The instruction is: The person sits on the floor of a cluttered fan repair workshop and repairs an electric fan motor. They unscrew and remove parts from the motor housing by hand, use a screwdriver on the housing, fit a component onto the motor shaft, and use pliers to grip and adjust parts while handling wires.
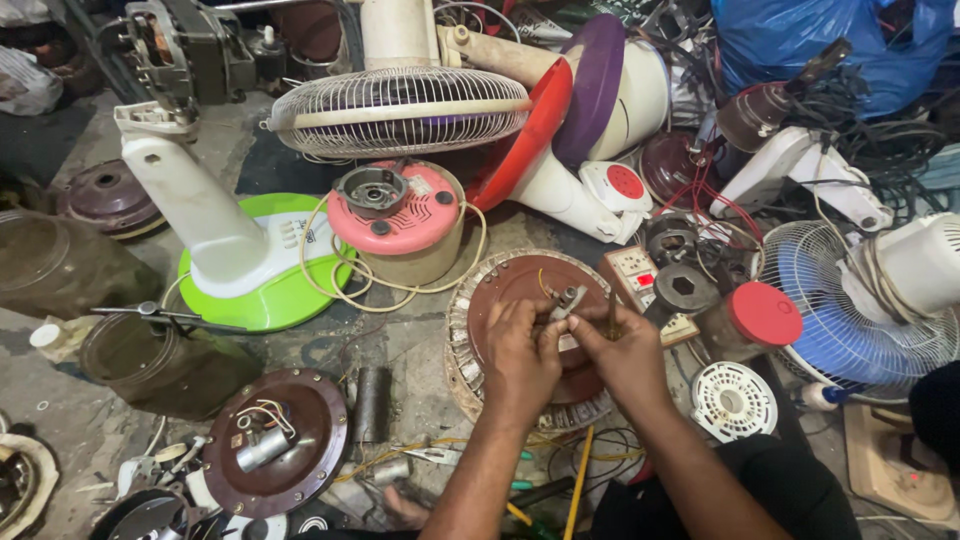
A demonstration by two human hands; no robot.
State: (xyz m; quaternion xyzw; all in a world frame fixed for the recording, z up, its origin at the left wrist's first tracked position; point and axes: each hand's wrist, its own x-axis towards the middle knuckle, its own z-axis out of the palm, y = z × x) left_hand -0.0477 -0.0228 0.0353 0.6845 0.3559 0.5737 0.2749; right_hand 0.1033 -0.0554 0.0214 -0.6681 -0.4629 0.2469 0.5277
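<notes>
A round brown ceiling-fan motor (520,280) with a ring of metal windings lies on the floor in front of me. My left hand (520,350) rests on its top and pinches a small grey metal part (568,300) with wires at the centre. My right hand (625,345) is beside it, fingers closed around a thin dark tool (612,312) held upright over the motor. The two hands touch each other. What the tool's tip meets is hidden by my fingers.
A pink-topped motor housing (400,220) with a cream cord, a green fan base (255,285) with white stand, a white fan guard (400,108), a blue fan (850,310), a red-lidded jar (760,318) and another brown motor cover (275,440) crowd the floor. Loose wires lie near my knees.
</notes>
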